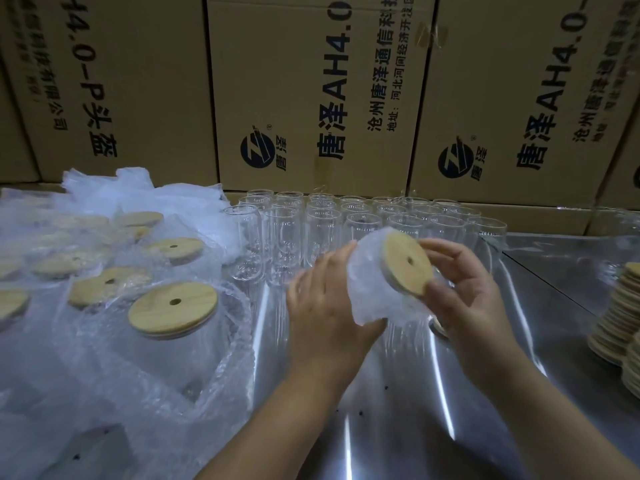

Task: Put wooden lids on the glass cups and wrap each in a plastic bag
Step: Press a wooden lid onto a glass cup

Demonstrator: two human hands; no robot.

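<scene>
Evidently fragile and slick under its soft clear bubble-wrap bag (372,292), the round-wooden-lidded glass cup (408,263), tilted above the shiny steel worktop (398,410), is clamped between the left hand (323,303) around its body and the right hand (464,292) at the lid rim, probably the surest holds

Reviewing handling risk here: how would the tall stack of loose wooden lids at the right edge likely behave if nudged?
The stack of wooden lids already leans unevenly, so a push would probably slide or topple it. The discs look thin and light, and the steel table is shiny, so they may skid.
</scene>
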